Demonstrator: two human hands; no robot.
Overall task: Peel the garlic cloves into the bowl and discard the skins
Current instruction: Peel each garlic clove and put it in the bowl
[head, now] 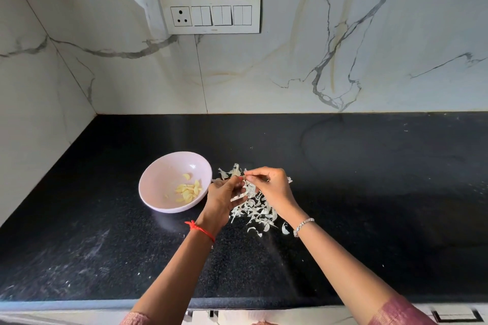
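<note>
Both hands meet over the skin pile (260,212) on the black counter (369,192). Left hand (223,194) and right hand (273,187) pinch a papery garlic piece (248,187), mostly hidden by fingers. Clove inside? Can't tell. Peeled cloves (188,190) sit in the pink bowl (158,182), just left.

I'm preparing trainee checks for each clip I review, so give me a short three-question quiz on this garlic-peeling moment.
1. Relative to the bowl, the loose skins lie: A, inside it; B, on the countertop to its right; C, on the countertop to its left.
2. True or false: the right hand rests idle, flat on the countertop.
3. Which wrist wears the red thread?

Key
1. B. Only peeled cloves show in the bowl.
2. False. It and the left hand together pinch a garlic piece above the skins.
3. The left.
</note>
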